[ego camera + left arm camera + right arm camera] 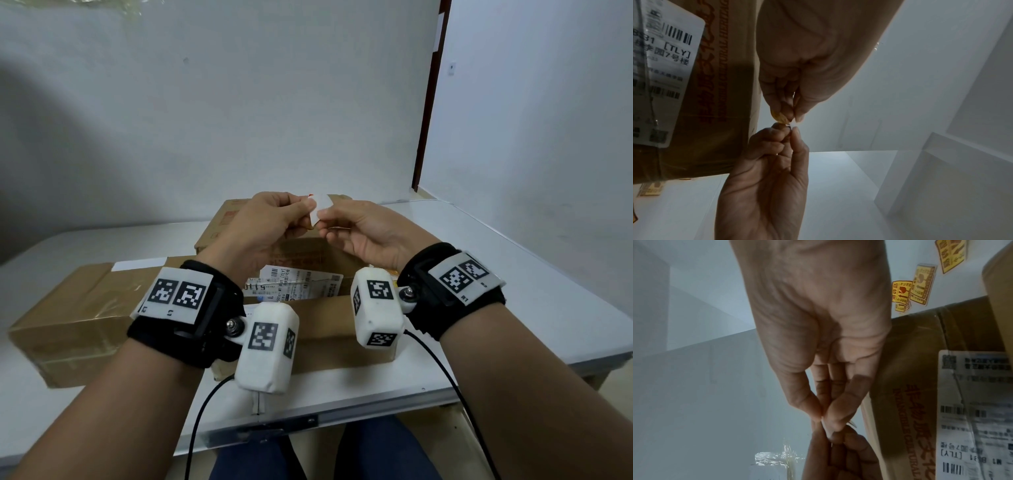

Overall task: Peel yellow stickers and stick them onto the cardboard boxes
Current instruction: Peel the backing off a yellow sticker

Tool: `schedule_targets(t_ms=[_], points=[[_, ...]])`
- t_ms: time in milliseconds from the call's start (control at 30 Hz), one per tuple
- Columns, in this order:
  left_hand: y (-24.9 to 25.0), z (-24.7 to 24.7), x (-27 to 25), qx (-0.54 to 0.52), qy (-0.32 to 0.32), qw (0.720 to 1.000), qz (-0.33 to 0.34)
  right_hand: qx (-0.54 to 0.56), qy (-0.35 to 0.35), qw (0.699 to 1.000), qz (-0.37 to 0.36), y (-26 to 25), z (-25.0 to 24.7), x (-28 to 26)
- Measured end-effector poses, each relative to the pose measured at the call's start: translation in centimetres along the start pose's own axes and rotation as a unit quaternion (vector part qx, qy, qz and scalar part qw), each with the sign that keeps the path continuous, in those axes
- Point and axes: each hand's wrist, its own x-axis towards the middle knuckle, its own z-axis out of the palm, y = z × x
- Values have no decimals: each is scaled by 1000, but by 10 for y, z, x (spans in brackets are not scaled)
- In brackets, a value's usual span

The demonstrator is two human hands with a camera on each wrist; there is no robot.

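Observation:
Above the boxes, both hands hold one small yellow sticker [320, 207] whose white backing faces me. My left hand [308, 205] pinches its left edge, and my right hand [323, 216] pinches its right edge between thumb and forefinger. In the left wrist view, the left hand [792, 118] holds the yellow sticker [779, 119] while the right hand [791, 129] pinches the white backing. The right wrist view shows the right hand [824, 417] on the white strip [827, 428], with the left hand [838, 439] below. A cardboard box with a shipping label [308, 250] lies under the hands.
A long cardboard box [68, 308] lies at the front left, and another box [233, 216] sits behind the hands. Several loose yellow stickers [900, 295] lie on the white table [513, 274] beside the boxes. A wall stands close behind. Cables hang over the table's front edge.

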Motion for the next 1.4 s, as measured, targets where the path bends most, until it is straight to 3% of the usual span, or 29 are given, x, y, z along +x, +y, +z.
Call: schedule_targets(t_ms=[433, 667, 900, 1033, 1400], points=[[2, -4, -8, -47, -40, 997, -50, 68, 0, 997, 38, 9, -7, -1], [5, -1, -11, -17, -6, 1000, 2, 49, -7, 999, 12, 5, -7, -1], [3, 4, -8, 82, 38, 993, 73, 2, 11, 1000, -30, 6, -3, 0], [3, 2, -7, 60, 12, 997, 48, 9, 42, 998, -39, 9, -4, 4], [2, -8, -3, 7, -23, 1000, -5, 5, 46, 999, -8, 9, -8, 6]])
